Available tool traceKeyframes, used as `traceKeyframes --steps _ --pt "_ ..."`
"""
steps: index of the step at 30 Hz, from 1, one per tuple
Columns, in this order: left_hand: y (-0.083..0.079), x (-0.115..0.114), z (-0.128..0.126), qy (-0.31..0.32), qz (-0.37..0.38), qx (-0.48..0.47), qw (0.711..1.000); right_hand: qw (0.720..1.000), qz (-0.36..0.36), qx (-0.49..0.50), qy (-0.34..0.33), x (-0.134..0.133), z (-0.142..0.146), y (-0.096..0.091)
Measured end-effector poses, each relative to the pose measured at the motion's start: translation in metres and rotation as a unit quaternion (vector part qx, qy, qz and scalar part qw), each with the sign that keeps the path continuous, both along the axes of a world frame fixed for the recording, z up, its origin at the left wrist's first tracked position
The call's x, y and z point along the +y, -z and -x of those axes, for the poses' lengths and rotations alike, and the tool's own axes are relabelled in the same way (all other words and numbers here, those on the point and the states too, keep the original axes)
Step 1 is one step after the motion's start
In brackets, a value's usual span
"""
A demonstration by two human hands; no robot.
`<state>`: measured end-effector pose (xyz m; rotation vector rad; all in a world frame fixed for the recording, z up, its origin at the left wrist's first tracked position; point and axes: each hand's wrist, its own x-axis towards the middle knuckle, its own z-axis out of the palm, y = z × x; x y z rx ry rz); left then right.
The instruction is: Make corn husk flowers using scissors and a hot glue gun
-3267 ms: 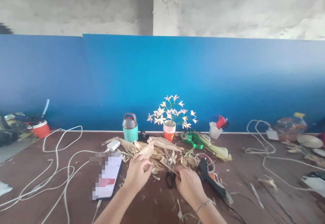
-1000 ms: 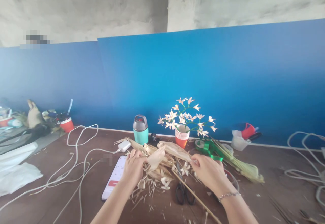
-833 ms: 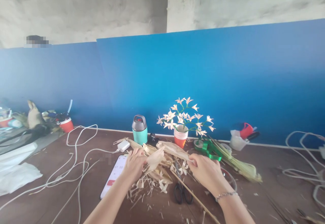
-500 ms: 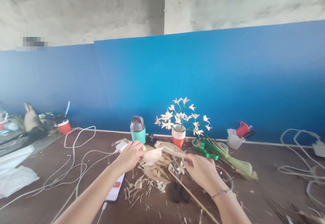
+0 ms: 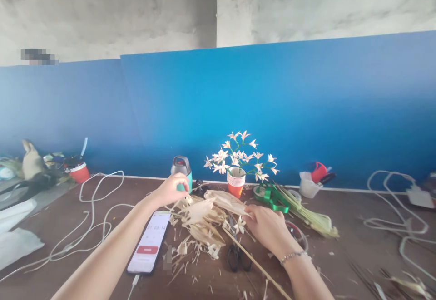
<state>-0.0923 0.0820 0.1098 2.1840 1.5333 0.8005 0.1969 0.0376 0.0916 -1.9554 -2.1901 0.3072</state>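
Observation:
My left hand (image 5: 171,189) reaches over the far edge of a pile of dried corn husks (image 5: 200,216), just in front of a teal flask (image 5: 180,169). Its fingers are curled in a pinch, and what they hold is hidden. Closer to me, my right hand (image 5: 267,228) rests at the right of the pile, its fingers closed on the end of a long pale husk (image 5: 226,199). Black scissors (image 5: 239,258) and a thin stick (image 5: 254,261) lie just beside that hand. Small husk flowers (image 5: 235,224) lie among the scraps.
A phone (image 5: 149,248) showing a timer lies left of the pile, plugged in. An orange paper cup (image 5: 235,182) holds finished flowers (image 5: 240,152). Green ribbon (image 5: 272,195), a husk bundle (image 5: 308,216), a white cup (image 5: 309,184) and white cables (image 5: 91,209) lie around. A blue board (image 5: 272,109) backs the table.
My left hand let the husk piece drop on the pile and reached farther back toward the teal flask. My right hand stayed at the long husk. The view shifted slightly right.

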Motion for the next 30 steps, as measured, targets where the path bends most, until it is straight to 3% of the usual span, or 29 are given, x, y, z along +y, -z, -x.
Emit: traceKeyframes --steps 3,6,9,13,18,24,27,30 --pt "-0.011 -0.01 -0.011 -0.053 0.067 -0.127 0.988 0.999 -0.021 0.049 -0.007 0.002 0.002 0.0" --pt "-0.006 -0.025 -0.036 -0.09 0.141 -0.243 0.955 0.976 -0.035 0.206 -0.062 0.001 0.013 0.001" --pt "0.013 -0.04 -0.068 -0.083 0.21 -0.38 0.897 0.921 0.004 0.368 -0.129 -0.002 0.03 0.008" --pt "0.035 -0.051 -0.094 -0.019 0.282 -0.522 0.805 0.876 0.061 0.462 -0.129 -0.003 0.047 0.025" --pt "0.043 -0.053 -0.096 -0.013 0.308 -0.544 0.78 0.854 0.138 0.494 -0.088 0.001 0.044 0.028" --pt "0.05 -0.053 -0.092 0.016 0.307 -0.58 0.754 0.784 0.237 0.569 -0.08 -0.003 0.038 0.021" --pt "0.048 -0.056 -0.093 0.031 0.298 -0.576 0.76 0.748 0.26 0.607 -0.066 -0.006 0.039 0.019" --pt "0.042 -0.06 -0.095 0.015 0.289 -0.531 0.796 0.768 0.238 0.592 -0.06 -0.007 0.041 0.017"
